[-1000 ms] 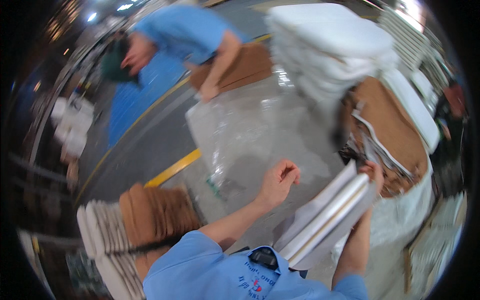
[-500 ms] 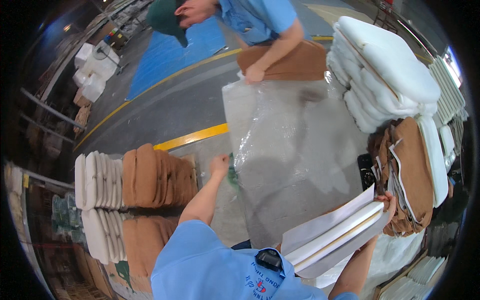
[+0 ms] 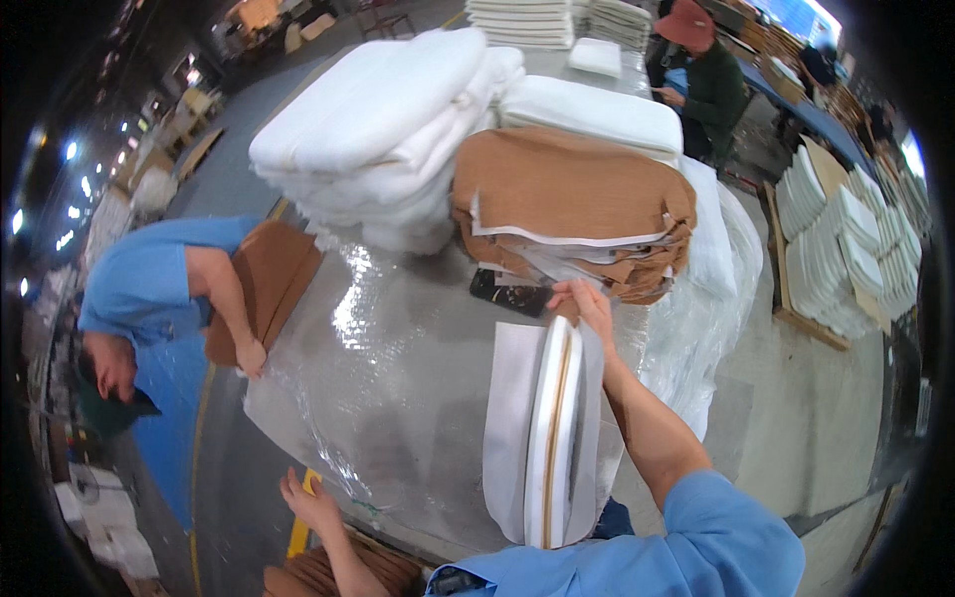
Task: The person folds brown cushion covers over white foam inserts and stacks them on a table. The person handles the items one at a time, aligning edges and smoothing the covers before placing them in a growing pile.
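Observation:
My right hand (image 3: 587, 310) grips the far end of a white foam cushion (image 3: 559, 438) that stands on its long edge at the table's near side. A tan line runs along its edge. Pale grey fabric flaps (image 3: 513, 428) spread open on both sides of it, and a bit of brown cloth shows at the gripped end. Just beyond that hand lies a pile of brown cushion covers (image 3: 577, 184) with pale linings. My left hand (image 3: 313, 502) hangs off the table's left near corner, fingers apart and holding nothing.
Plastic sheeting covers the table (image 3: 408, 368). White padding (image 3: 368, 109) is stacked high at the far left, and a black object (image 3: 507, 292) lies by the brown pile. A co-worker (image 3: 169, 289) bends over a brown cushion (image 3: 274, 279) at the left edge. White pads (image 3: 836, 234) fill a pallet at right.
My view has swung right, toward the brown pile. The cushion stays in my right hand, now pointing away from me. My left hand has gone from closed to fingers apart.

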Available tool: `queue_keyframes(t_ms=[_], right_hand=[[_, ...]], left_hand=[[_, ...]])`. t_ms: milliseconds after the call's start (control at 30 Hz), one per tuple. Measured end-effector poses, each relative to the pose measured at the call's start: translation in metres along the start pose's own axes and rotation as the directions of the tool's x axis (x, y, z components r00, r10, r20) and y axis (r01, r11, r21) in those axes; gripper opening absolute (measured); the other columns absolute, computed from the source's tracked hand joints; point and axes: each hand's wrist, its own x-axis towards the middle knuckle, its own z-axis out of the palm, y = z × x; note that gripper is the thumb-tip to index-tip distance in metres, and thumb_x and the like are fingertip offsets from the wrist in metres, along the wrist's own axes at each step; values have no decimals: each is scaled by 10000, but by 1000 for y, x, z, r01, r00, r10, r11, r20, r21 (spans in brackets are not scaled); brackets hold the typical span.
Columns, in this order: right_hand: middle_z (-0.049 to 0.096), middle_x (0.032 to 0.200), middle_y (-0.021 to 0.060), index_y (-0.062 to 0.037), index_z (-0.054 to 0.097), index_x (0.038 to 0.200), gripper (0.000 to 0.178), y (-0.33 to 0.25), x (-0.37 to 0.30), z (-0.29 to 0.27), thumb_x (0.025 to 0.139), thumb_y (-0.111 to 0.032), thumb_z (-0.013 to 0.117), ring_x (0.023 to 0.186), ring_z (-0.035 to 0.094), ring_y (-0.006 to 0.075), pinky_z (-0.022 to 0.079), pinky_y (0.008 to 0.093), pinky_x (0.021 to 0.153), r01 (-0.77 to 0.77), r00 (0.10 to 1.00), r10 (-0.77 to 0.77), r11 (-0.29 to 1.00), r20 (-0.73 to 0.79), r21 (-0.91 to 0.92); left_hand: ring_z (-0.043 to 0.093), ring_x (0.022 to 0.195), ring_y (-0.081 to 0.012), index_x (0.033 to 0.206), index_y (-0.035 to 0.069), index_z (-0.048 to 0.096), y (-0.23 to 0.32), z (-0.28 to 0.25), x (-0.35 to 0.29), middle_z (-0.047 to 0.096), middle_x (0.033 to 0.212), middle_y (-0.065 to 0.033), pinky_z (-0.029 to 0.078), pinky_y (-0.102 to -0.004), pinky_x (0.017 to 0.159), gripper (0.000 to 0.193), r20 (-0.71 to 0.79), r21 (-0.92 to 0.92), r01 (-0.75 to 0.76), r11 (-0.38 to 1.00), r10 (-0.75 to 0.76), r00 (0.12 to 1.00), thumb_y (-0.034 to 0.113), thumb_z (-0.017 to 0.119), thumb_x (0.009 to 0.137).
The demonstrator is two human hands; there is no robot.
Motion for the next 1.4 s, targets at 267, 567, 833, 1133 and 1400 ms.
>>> queue_keyframes(t_ms=[267, 567, 833, 1133, 1400], right_hand=[[555, 1442, 163, -39, 481, 1520, 635, -32, -74, 28, 1026, -366, 711, 1327, 518, 223, 467, 357, 1084, 102, 982, -118, 989, -147, -111], [712, 960, 64, -6, 706, 1034, 174, -47, -87, -23, 983, -172, 720, 848, 624, 128, 501, 332, 725, -16, 994, -33, 896, -103, -444], [637, 882, 115, -38, 695, 969, 98, -54, -103, -6, 942, -125, 732, 784, 642, 303, 515, 411, 675, 367, 894, -442, 621, 77, -693], [629, 904, 108, -67, 695, 945, 101, -52, -99, 2, 892, -109, 770, 827, 654, 331, 543, 427, 696, 524, 803, -553, 483, 219, -701], [627, 853, 143, -24, 679, 959, 108, -58, -90, 3, 907, -81, 756, 773, 644, 341, 513, 403, 673, 364, 915, -400, 744, 63, -560]], left_hand=[[571, 1383, -302, 1475, 11, 564, 335, -41, -55, 621, 1459, -178, 424, -398, 1163, 482, 94, -904, -321, 283, 864, 495, 108, 655, 1011], [646, 1244, -377, 1329, -11, 644, 423, 22, -81, 672, 1330, -208, 509, -427, 1066, 423, 53, -877, -434, 207, 939, 341, 58, 662, 912], [691, 1070, -365, 1109, -12, 681, 434, 18, -86, 705, 1156, -191, 551, -417, 933, 164, -81, -865, -481, 147, 904, 421, 10, 664, 947], [698, 1051, -303, 1044, -6, 684, 424, 27, -86, 713, 1118, -163, 542, -382, 934, 84, -49, -952, -283, 120, 850, 525, -6, 661, 963], [695, 1116, -327, 1124, 12, 718, 429, 21, -71, 713, 1153, -155, 541, -387, 980, 176, -37, -926, -358, 120, 915, 402, 4, 669, 955]])
